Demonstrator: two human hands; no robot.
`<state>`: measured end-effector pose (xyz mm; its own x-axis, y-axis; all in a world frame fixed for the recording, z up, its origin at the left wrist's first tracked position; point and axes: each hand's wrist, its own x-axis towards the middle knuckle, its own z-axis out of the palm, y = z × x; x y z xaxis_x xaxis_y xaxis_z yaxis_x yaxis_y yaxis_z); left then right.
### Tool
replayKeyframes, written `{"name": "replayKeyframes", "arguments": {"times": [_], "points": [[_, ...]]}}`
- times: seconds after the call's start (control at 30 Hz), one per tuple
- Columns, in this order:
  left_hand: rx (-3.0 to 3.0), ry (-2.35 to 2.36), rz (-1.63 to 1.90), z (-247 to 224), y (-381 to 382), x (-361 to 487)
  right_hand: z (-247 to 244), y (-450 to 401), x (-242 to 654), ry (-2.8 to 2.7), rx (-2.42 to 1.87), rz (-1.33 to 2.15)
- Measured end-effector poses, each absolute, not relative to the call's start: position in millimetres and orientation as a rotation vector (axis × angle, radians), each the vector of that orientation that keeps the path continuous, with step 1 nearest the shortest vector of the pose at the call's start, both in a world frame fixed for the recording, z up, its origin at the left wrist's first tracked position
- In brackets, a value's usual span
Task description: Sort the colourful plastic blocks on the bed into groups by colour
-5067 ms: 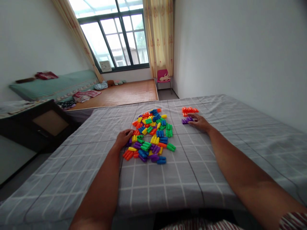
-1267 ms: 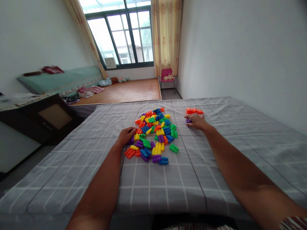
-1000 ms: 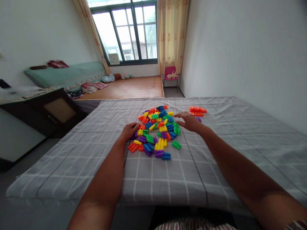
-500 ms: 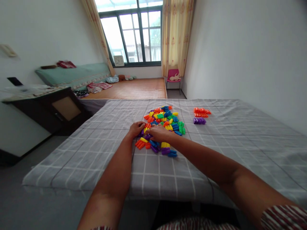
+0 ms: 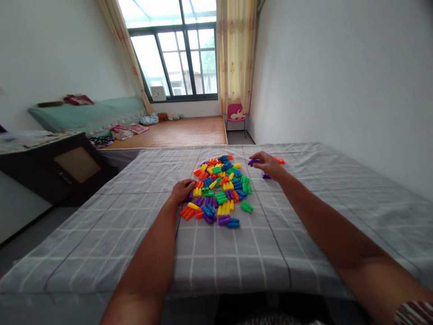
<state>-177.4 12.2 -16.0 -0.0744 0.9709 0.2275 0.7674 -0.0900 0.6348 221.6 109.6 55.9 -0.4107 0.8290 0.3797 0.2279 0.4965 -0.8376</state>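
Observation:
A heap of colourful plastic toy pieces [image 5: 221,197], in orange, yellow, green, blue and purple, is spread over the grey checked cloth. My right hand [image 5: 269,164] is raised to the right of the heap, its fingers pinching a purple plastic piece [image 5: 253,162]. Partly behind that hand lie a purple group [image 5: 266,175] and an orange group [image 5: 279,160] of the same pieces. My left hand [image 5: 183,189] rests at the heap's left edge, fingers curled against orange and purple pieces; whether it grips one is hidden.
The grey checked cloth [image 5: 135,225] covers the table to its front edge. Beyond stand a bed with a brown mat [image 5: 189,130] and a pink chair [image 5: 236,110] holding a plush toy. A dark cabinet [image 5: 74,162] is at the left, a white wall [image 5: 331,81] at the right.
My right hand has moved from the heap rightward to the sorted groups, now holding a purple piece. A green piece now lies apart at the heap's right. My left hand stays at the heap.

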Motion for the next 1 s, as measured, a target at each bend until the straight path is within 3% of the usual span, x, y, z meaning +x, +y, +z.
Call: {"name": "replayKeyframes", "arguments": {"times": [0.1, 0.17, 0.5, 0.7, 1.0], "points": [[1.89, 1.879, 0.934, -12, 12, -177, 50, 123, 288, -1.79, -1.267, 0.433], [1.872, 1.877, 0.923, -9, 11, -176, 39, 121, 317, -1.757, -1.386, 0.3], [1.839, 1.899, 0.911, 2, 5, -171, -15, 133, 344, -2.036, -1.43, 0.308], [1.814, 1.902, 0.899, 0, 7, -173, -19, 139, 359, -1.957, -1.466, 0.512], [1.831, 1.911, 0.882, 5, 4, -168, -17, 130, 345, -2.02, -1.53, 0.374]]}}
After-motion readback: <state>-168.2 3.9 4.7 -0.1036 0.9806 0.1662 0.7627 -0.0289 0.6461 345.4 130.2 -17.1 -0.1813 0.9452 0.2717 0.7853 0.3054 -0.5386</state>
